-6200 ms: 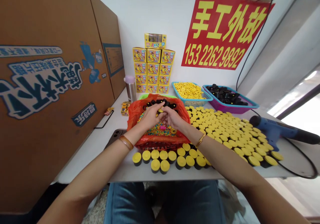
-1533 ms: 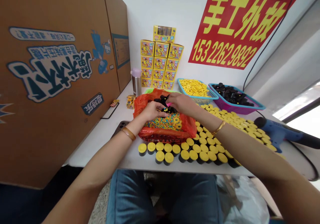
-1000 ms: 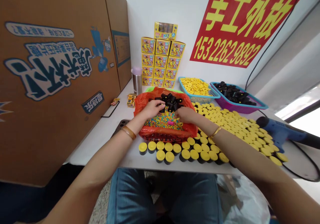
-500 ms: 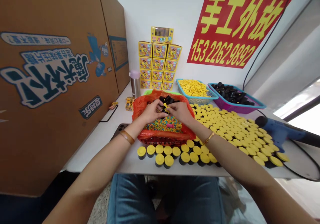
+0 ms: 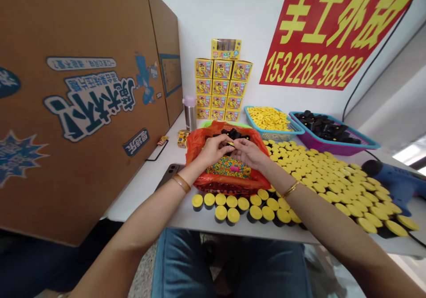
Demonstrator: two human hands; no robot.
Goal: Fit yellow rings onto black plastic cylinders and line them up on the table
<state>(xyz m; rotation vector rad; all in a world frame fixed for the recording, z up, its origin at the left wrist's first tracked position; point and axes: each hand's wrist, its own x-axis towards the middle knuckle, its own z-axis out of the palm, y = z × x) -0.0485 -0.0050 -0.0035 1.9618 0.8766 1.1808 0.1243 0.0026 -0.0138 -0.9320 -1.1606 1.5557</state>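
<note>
Over the basket lined with a red plastic bag (image 5: 196, 149), my left hand (image 5: 213, 150) and my right hand (image 5: 249, 153) meet, fingers closed together. Pinched between them is a small black cup with a yellow part (image 5: 230, 144), mostly hidden by the fingers. Beneath the hands, small multicoloured beads (image 5: 226, 167) fill the basket's near part, with a pink piece (image 5: 234, 169) lying on them. Loose black cups (image 5: 234, 133) are heaped at its far side. Rows of black cups with yellow lids (image 5: 232, 201) stand in front of the basket.
Many more lidded cups (image 5: 319, 173) cover the table at right. Behind them are a basket of yellow lids (image 5: 268, 118) and one of black cups (image 5: 326, 127). A blue power tool (image 5: 396, 182), steel flask (image 5: 190, 113), phone (image 5: 171, 173), stacked yellow boxes (image 5: 221, 85) and big carton (image 5: 100, 31) surround these.
The view has swung slightly left, so things sit further right. My fingers have closed in around the black cup, which shows less than before.
</note>
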